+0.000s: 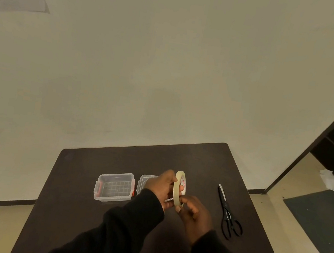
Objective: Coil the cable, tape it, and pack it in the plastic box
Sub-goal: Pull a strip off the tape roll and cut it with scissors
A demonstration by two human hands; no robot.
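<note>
A roll of cream masking tape (180, 181) stands on edge above the dark table, held between both hands. My left hand (160, 186) grips its upper left rim. My right hand (194, 215) pinches the roll's lower edge with thumb and fingers. A small white bit (168, 200) shows under my left palm; I cannot tell what it is. The clear plastic box (114, 186) with red latches sits open and empty to the left. Its clear lid (145, 181) lies just right of it, partly hidden by my left hand. No cable is visible.
Black scissors (227, 214) lie shut on the table (77, 210) to the right of my hands, blades pointing away. A cream wall stands behind the table. A dark mat (320, 218) and a crumpled white paper (329, 178) lie on the floor at right.
</note>
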